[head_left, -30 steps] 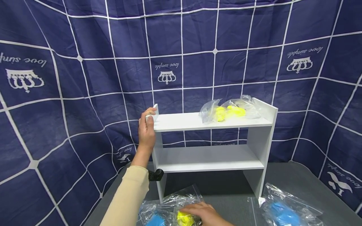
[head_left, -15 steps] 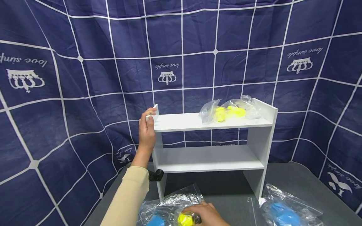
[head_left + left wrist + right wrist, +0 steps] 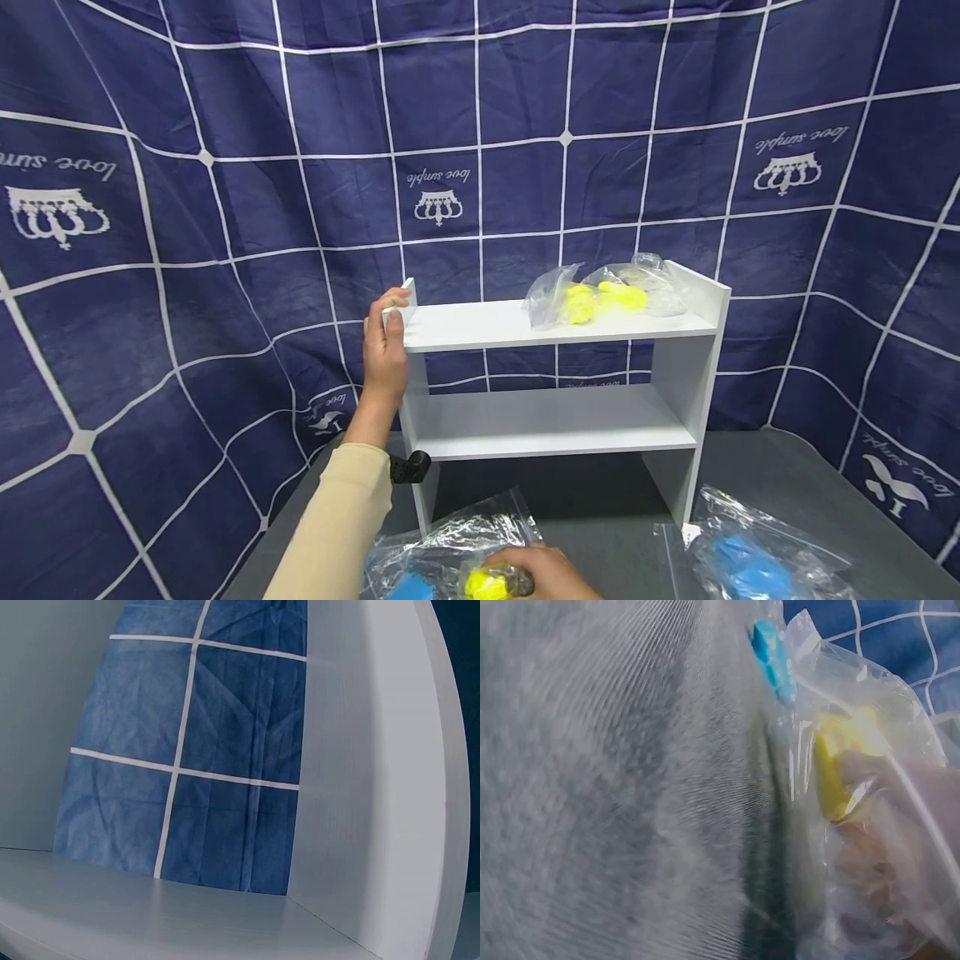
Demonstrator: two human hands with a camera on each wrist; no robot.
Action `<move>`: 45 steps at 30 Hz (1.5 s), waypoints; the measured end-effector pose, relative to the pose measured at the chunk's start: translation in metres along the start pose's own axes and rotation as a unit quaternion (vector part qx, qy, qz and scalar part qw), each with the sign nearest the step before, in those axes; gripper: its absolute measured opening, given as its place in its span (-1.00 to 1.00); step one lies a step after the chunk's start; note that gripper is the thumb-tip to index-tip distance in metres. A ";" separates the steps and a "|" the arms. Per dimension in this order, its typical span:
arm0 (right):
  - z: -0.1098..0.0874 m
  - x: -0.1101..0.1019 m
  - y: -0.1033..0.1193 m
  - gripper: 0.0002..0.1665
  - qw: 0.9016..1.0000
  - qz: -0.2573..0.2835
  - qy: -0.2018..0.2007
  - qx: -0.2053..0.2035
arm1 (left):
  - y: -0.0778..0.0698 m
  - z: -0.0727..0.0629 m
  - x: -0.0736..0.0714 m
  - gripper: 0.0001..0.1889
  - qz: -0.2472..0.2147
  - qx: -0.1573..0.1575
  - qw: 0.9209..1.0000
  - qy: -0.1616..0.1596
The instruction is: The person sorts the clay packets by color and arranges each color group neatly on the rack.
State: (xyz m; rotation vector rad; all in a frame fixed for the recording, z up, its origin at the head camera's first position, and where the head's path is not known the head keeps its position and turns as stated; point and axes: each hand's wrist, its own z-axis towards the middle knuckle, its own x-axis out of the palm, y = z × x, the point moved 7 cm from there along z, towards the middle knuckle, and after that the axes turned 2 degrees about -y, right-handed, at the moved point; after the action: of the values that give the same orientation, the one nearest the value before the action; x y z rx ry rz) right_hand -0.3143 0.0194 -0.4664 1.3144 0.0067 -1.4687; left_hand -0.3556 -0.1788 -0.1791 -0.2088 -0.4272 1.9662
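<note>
Head view: a clear plastic bag with a yellow lump (image 3: 484,586), gripped by the right hand (image 3: 549,571), is in front of the white two-tier shelf (image 3: 555,422), beside a clear plastic bag with a blue lump (image 3: 411,587); the left hand (image 3: 386,350) grips the shelf's left side.

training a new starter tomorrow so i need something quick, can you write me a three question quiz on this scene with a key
1. Multiple choice: what does the left hand grip?
(a) a blue item
(b) the left side panel of the white shelf
(c) the navy cloth
2. True or false: bagged yellow items lie on the top board.
3. Fill the gap: the right hand holds a clear bag with a ____ object inside.

Key: 1. b; 2. true; 3. yellow
</note>
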 end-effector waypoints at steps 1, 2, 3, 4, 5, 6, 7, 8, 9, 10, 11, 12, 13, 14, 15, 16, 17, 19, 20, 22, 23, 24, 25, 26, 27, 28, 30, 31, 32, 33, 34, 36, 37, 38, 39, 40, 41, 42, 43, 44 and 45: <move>0.000 -0.001 0.001 -0.49 1.000 0.017 0.005 0.007 | 0.000 0.000 0.000 -0.80 0.000 0.000 1.000 0.000; 0.000 -0.002 0.004 -0.49 0.999 0.031 0.008 0.012 | 0.000 0.000 0.000 -0.81 -0.001 0.001 1.000 0.000; 0.000 -0.004 0.007 -0.50 0.999 0.043 0.012 0.017 | 0.000 0.000 0.000 -0.81 0.000 0.002 1.000 0.000; 0.000 -0.006 0.010 -0.50 0.998 0.051 0.015 0.019 | 0.000 0.000 0.000 -0.80 -0.002 0.002 1.000 0.000; 0.000 -0.009 0.014 -0.50 0.998 0.053 0.014 0.018 | 0.000 0.000 0.000 -0.80 -0.001 0.003 1.000 -0.002; 0.000 -0.013 0.019 -0.50 0.998 0.053 0.013 0.021 | 0.000 0.000 0.000 -0.80 -0.002 0.001 1.000 -0.003; 0.000 -0.018 0.025 -0.50 0.999 0.039 0.007 0.014 | 0.000 0.000 0.000 -0.81 -0.002 0.000 1.000 -0.005; 0.000 -0.023 0.033 -0.50 1.000 0.023 -0.001 0.002 | 0.000 0.000 0.000 -0.80 -0.004 -0.002 1.000 -0.007; 0.000 -0.029 0.039 -0.50 1.000 0.018 -0.003 0.002 | 0.000 0.000 0.000 -0.80 -0.006 -0.003 1.000 -0.008; 0.000 -0.034 0.045 -0.50 1.000 0.015 -0.009 -0.002 | 0.000 0.000 0.000 -0.79 -0.008 -0.004 1.000 -0.009; 0.000 -0.040 0.051 -0.50 1.000 0.018 -0.014 -0.003 | 0.000 0.000 -0.001 -0.80 -0.007 -0.002 1.000 -0.009; 0.000 -0.046 0.056 -0.50 0.999 0.026 -0.017 -0.004 | 0.000 0.000 -0.001 -0.79 -0.008 -0.002 1.000 -0.009; 0.000 -0.053 0.063 -0.50 0.999 0.030 -0.024 -0.015 | 0.000 0.000 -0.001 -0.79 -0.008 0.001 1.000 -0.010; 0.001 -0.059 0.069 -0.49 0.999 0.029 -0.035 -0.025 | -0.001 0.001 -0.002 -0.79 -0.008 0.005 1.000 -0.011; 0.001 -0.066 0.076 -0.49 0.998 0.030 -0.044 -0.035 | -0.001 0.001 -0.002 -0.79 -0.009 0.007 1.000 -0.012; 0.002 -0.073 0.084 -0.48 0.997 0.019 -0.059 -0.055 | -0.001 0.001 -0.003 -0.79 -0.009 0.007 1.000 -0.013; 0.002 -0.080 0.092 -0.47 0.995 0.007 -0.074 -0.072 | -0.001 0.001 -0.004 -0.79 -0.009 0.007 1.000 -0.014; 0.003 -0.096 0.110 -0.45 0.988 -0.032 -0.110 -0.107 | 0.000 0.001 -0.004 -0.79 -0.008 0.006 1.000 -0.016; 0.004 -0.103 0.119 -0.43 0.984 -0.050 -0.126 -0.116 | 0.001 0.001 -0.004 -0.79 -0.009 0.003 1.000 -0.015; 0.006 -0.120 0.135 -0.39 0.978 -0.069 -0.150 -0.128 | 0.001 0.001 -0.004 -0.79 -0.011 -0.001 1.000 -0.014; 0.006 -0.128 0.143 -0.38 0.974 -0.080 -0.162 -0.133 | 0.002 0.001 -0.004 -0.79 -0.011 -0.002 1.000 -0.013; 0.007 -0.136 0.151 -0.37 0.971 -0.092 -0.173 -0.138 | 0.002 0.000 -0.004 -0.79 -0.010 -0.003 1.000 -0.014; 0.008 -0.145 0.158 -0.37 0.968 -0.100 -0.182 -0.140 | 0.002 0.000 -0.004 -0.79 -0.011 -0.003 1.000 -0.013; 0.009 -0.153 0.164 -0.37 0.966 -0.105 -0.188 -0.143 | 0.002 0.000 -0.003 -0.79 -0.010 -0.002 1.000 -0.014; 0.010 -0.161 0.170 -0.38 0.963 -0.109 -0.195 -0.149 | 0.002 0.000 -0.003 -0.79 -0.009 0.000 1.000 -0.015; 0.012 -0.169 0.176 -0.39 0.961 -0.114 -0.201 -0.155 | 0.002 0.000 -0.003 -0.80 -0.008 0.002 1.000 -0.015; 0.016 -0.185 0.186 -0.41 0.955 -0.123 -0.212 -0.167 | 0.001 0.000 -0.002 -0.80 -0.008 0.005 1.000 -0.014; 0.019 -0.192 0.190 -0.42 0.952 -0.128 -0.218 -0.174 | 0.001 0.000 -0.002 -0.80 -0.008 0.006 1.000 -0.014; 0.022 -0.199 0.195 -0.42 0.947 -0.135 -0.225 -0.182 | 0.001 0.000 -0.002 -0.80 -0.008 0.006 1.000 -0.014; 0.025 -0.205 0.199 -0.43 0.944 -0.141 -0.231 -0.188 | 0.000 0.000 -0.003 -0.80 -0.009 0.005 1.000 -0.014; 0.029 -0.212 0.203 -0.43 0.941 -0.148 -0.236 -0.192 | 0.000 0.000 -0.003 -0.79 -0.009 0.005 1.000 -0.013; 0.036 -0.223 0.210 -0.44 0.936 -0.160 -0.244 -0.195 | -0.001 0.001 -0.003 -0.79 -0.010 0.003 1.000 -0.014; 0.041 -0.229 0.213 -0.43 0.935 -0.165 -0.247 -0.192 | -0.001 0.001 -0.003 -0.79 -0.010 0.004 1.000 -0.015; 0.045 -0.234 0.216 -0.43 0.935 -0.167 -0.249 -0.190 | -0.001 0.001 -0.003 -0.79 -0.011 0.003 1.000 -0.015; 0.049 -0.240 0.219 -0.43 0.934 -0.170 -0.251 -0.189 | -0.002 0.001 -0.002 -0.79 -0.011 0.003 1.000 -0.016; 0.054 -0.245 0.221 -0.43 0.933 -0.171 -0.254 -0.189 | -0.002 0.001 -0.002 -0.79 -0.011 0.005 1.000 -0.015; 0.058 -0.250 0.223 -0.43 0.931 -0.174 -0.258 -0.188 | -0.002 0.001 -0.002 -0.79 -0.013 0.005 1.000 -0.015; 0.063 -0.255 0.226 -0.43 0.929 -0.178 -0.263 -0.189 | -0.002 0.001 -0.002 -0.79 -0.013 0.005 1.000 -0.015; 0.068 -0.260 0.227 -0.43 0.927 -0.182 -0.268 -0.187 | -0.002 0.001 -0.002 -0.79 -0.014 0.007 1.000 -0.015; 0.073 -0.265 0.229 -0.44 0.926 -0.185 -0.273 -0.186 | -0.003 0.001 -0.001 -0.79 -0.014 0.007 1.000 -0.015; 0.078 -0.269 0.230 -0.44 0.924 -0.189 -0.276 -0.183 | -0.003 0.001 -0.001 -0.79 -0.014 0.008 1.000 -0.015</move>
State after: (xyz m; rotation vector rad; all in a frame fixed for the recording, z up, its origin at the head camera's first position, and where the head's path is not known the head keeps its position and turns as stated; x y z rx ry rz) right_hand -0.2710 0.0661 -0.1097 0.5822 0.1673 -2.0157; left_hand -0.3528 -0.1791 -0.1772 -0.1624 -0.4323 1.9467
